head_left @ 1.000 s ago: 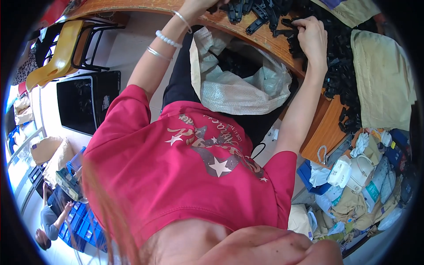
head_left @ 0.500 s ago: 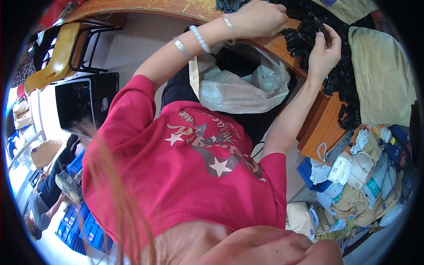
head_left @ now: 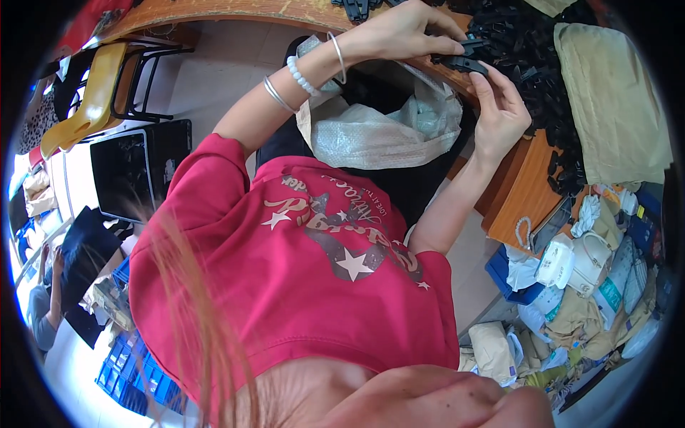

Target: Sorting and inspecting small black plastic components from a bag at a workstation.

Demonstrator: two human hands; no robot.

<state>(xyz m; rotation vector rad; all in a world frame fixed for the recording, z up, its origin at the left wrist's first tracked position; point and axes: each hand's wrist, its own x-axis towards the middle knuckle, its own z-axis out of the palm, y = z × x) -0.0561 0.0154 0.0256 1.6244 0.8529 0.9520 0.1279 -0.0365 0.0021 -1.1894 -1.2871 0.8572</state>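
Both my hands are above the wooden tabletop (head_left: 235, 8), close together at its edge. My left hand (head_left: 410, 32), with bracelets on its wrist, pinches a small black plastic part (head_left: 471, 47) between thumb and fingers. From the other side, my right hand (head_left: 503, 107) grips a long, narrow black plastic piece (head_left: 462, 65) by its end. The two pieces lie side by side, almost touching; whether they are joined I cannot tell. Beyond my fingers spreads a heap of similar black plastic parts (head_left: 531, 50). A smaller group of black parts (head_left: 357, 8) lies at the far edge, left of the heap.
Below the table edge, an open white woven sack (head_left: 385, 135) sits at my lap. A beige cloth bag (head_left: 614, 107) borders the heap on the right. Bags and packets (head_left: 592, 299) crowd the lower right. At left are a yellow chair (head_left: 89, 107), black crate (head_left: 139, 167), blue crates (head_left: 135, 371) and another person.
My left hand has turned and opened away from its curled shape, now showing a black part. My right hand has come down and left, bringing a black piece against the left hand's.
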